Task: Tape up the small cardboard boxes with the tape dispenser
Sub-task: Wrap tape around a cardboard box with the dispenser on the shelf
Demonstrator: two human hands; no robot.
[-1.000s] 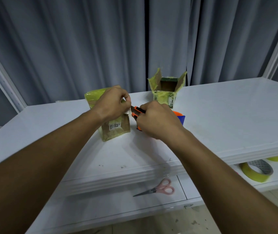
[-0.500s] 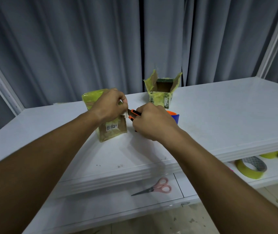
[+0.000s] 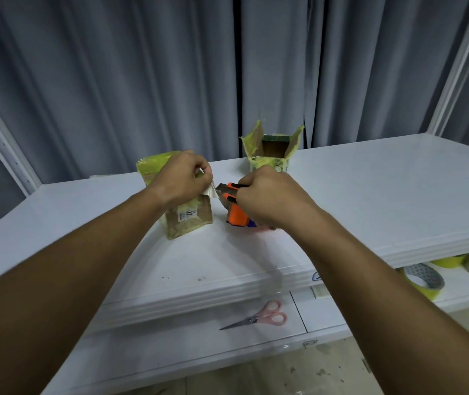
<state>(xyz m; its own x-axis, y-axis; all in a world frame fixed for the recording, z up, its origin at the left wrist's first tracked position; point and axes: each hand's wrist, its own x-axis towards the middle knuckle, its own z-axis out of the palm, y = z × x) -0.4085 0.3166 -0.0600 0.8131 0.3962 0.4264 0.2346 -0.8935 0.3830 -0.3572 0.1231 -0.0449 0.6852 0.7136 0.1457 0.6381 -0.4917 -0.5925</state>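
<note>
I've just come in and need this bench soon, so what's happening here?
A person is taping up small cardboard boxes. Their left hand pinches the free end of tape at the top of the nearer box, while the right hand grips the orange tape dispenser just beside it. A second box stands behind with its flaps open. Scissors lie on the lower shelf.

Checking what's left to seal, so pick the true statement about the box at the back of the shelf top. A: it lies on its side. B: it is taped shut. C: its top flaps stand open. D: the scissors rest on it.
C: the back box has its flaps spread upward, showing the hollow inside, and stands upright.
</note>
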